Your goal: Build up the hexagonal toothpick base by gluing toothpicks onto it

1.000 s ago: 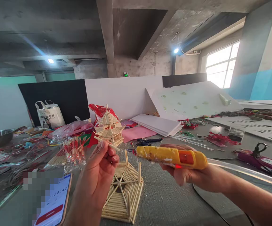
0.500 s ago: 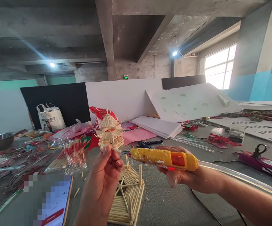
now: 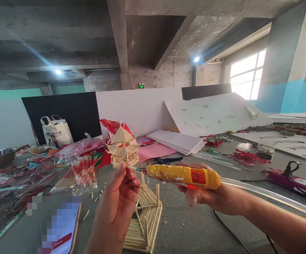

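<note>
I have a hexagonal stick platform (image 3: 138,235) at six o'clock, partly behind my left hand (image 3: 123,197). Its slatted floor looks largely laid, and three uprights stand along the part I can see; my forearm covers the rest, so I can't count what is missing. The short stick (image 3: 132,168) is loose, not yet fixed to anything: my left thumb and forefinger are closed on it above the platform, my other fingers loosely curled. My right hand (image 3: 208,197) is wrapped around the yellow glue gun (image 3: 166,173), its nozzle at the stick's free end, touching or just short of it. A stick pagoda (image 3: 123,150), roofed and apparently complete, stands at twelve o'clock.

At ten o'clock from the platform, a clear plastic pouch (image 3: 81,187) holds a bundle of red-ended sticks (image 3: 84,165). Farther out at ten lies a steel bowl (image 3: 0,161), its inside hidden from me. The tote bag (image 3: 59,134) at eleven stands upright, contents unclear. At two, a clear jar (image 3: 269,147) has something dark low inside.
</note>
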Demonstrator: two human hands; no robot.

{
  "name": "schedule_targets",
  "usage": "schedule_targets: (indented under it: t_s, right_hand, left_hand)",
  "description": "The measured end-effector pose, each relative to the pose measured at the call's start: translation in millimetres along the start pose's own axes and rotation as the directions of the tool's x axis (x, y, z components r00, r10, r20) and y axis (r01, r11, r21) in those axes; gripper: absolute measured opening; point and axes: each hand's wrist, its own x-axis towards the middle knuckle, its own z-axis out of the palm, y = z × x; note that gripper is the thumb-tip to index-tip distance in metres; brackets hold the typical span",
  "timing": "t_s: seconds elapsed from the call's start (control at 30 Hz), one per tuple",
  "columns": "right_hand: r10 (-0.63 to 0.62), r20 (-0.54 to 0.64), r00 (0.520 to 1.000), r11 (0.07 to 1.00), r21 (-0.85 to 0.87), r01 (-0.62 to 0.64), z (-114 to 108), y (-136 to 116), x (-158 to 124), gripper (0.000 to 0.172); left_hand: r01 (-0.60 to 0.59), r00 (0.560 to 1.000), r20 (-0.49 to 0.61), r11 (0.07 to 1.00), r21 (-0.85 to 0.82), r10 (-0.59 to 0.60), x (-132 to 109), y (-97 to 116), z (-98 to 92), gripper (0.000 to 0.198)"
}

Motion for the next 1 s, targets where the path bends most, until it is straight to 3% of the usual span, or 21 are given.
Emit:
schedule_targets:
  t_s: [0.33, 0.5, 0.63, 0.67, 0.73, 0.83, 0.9, 1.0]
  right_hand:
    - [0.053, -0.026, 0.998, 0.996, -0.075, -0.055, 0, -1, -1, 0.054]
    - [0.042, -0.08, 0.996, 0.982, -0.179, -0.056, -1, 12, 3, 0.047]
    - [0.088, -0.142, 0.986, 0.872, -0.467, -0.145, -34, 57, 15, 0.038]
    - [0.126, -0.14, 0.982, 0.795, -0.577, -0.185, -47, 74, 16, 0.037]
    - [0.236, -0.13, 0.963, 0.55, -0.799, -0.243, -75, 111, 13, 0.036]
    - [0.428, -0.175, 0.887, 0.364, -0.865, -0.346, -106, 165, -5, 0.028]
    - [0.491, -0.184, 0.851, 0.316, -0.873, -0.371, -113, 195, -18, 0.021]
    - [0.525, -0.196, 0.828, 0.302, -0.867, -0.396, -105, 225, -31, 0.018]
  left_hand:
    - [0.019, 1.0, -0.012, 0.999, -0.034, -0.019, 2, 0, -3.4, 0.006]
    - [0.038, 0.999, -0.019, 0.998, -0.049, -0.039, -4, 1, 2.9, 0.007]
    - [0.025, 1.0, 0.016, 1.0, -0.01, -0.025, -10, 6, 6.9, 0.008]
    - [0.008, 1.0, 0.019, 1.0, 0.017, -0.008, -10, 7, 4.6, 0.009]
    - [-0.053, 0.998, 0.021, 0.996, 0.077, 0.051, -5, 11, -4.5, 0.012]
    - [-0.158, 0.986, 0.087, 0.97, 0.187, 0.143, 0, 12, -21.6, 0.024]
    - [-0.172, 0.985, 0.065, 0.948, 0.269, 0.16, -1, 10, -27.8, 0.016]
    - [-0.135, 0.988, -0.035, 0.94, 0.312, 0.154, -10, 2, -28.2, 0.021]
